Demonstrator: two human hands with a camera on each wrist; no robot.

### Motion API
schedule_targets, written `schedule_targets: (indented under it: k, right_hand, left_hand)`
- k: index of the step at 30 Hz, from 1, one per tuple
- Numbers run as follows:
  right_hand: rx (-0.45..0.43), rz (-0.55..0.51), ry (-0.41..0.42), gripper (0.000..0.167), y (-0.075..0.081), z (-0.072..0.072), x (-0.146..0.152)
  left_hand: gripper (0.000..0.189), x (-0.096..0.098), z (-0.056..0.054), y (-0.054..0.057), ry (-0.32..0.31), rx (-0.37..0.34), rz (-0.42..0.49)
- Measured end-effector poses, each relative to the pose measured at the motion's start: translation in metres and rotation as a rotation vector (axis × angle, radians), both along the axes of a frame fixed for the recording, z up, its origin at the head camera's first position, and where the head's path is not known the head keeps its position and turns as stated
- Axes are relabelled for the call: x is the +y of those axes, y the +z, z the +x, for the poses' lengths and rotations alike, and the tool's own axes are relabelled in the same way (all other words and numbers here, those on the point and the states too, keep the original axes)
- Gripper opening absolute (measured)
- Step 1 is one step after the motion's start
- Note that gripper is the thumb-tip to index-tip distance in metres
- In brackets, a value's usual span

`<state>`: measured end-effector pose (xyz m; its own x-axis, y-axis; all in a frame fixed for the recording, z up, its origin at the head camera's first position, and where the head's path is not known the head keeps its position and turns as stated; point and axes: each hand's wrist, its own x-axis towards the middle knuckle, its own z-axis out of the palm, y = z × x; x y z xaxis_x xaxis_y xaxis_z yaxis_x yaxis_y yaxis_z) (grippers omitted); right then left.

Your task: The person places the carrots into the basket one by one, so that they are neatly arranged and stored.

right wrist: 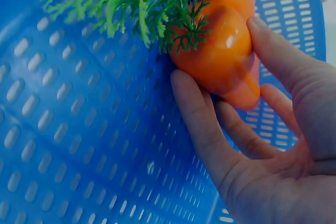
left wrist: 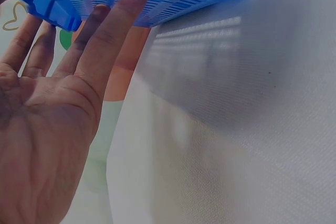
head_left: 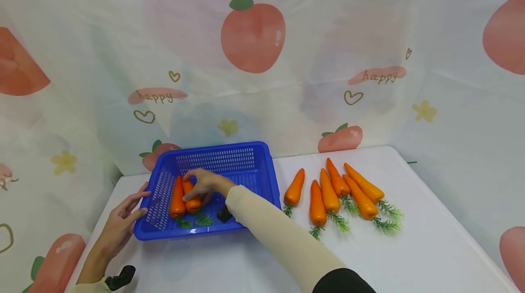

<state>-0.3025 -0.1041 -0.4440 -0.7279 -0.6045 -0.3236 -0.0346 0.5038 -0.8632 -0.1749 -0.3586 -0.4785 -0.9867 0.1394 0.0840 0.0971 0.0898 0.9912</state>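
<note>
A blue plastic basket with slotted walls holds two orange carrots with green leafy tops. One carrot lies along the basket's left side. Right beside it is the second carrot, which my right hand grips between thumb and fingers, reaching in from above. The leaves of that carrot point toward the near side of the basket. My left hand is at the outside of the basket's left wall, its fairly straight fingers touching it in the left wrist view.
Several more carrots with leafy tops lie on the white table to the right of the basket. A fruit-print cloth hangs behind the table and along both sides.
</note>
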Motion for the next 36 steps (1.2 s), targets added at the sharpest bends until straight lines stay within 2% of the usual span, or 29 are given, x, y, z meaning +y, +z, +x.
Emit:
schedule_targets:
  k: [7,12,19,25,29,32,36]
  right_hand:
    - [0.004,0.027,-0.034,0.061,0.002,0.004,-0.004]
    - [0.007,0.040,-0.022,0.062,0.002,0.003,-0.001]
    - [0.117,0.185,0.062,0.068,0.009,-0.003,0.006]
    - [0.179,0.255,0.182,0.070,0.032,-0.008,0.027]
    - [0.287,0.286,0.291,0.070,0.050,-0.011,0.047]
    - [0.431,0.329,0.365,0.070,0.063,-0.012,0.064]
    - [0.584,0.361,0.416,0.068,0.080,-0.013,0.090]
  left_hand:
    - [0.049,0.001,0.001,0.001,0.004,-0.009,0.000]
    - [0.049,0.002,0.000,-0.001,-0.007,-0.010,0.013]
    - [0.052,0.005,-0.001,-0.001,0.008,-0.019,0.006]
    - [0.049,0.005,0.000,0.001,-0.002,-0.009,0.023]
    - [0.050,0.004,0.001,0.001,0.001,-0.015,0.014]
    - [0.051,0.003,0.001,0.001,0.004,-0.016,0.006]
    - [0.051,0.003,0.001,0.001,0.010,-0.014,0.011]
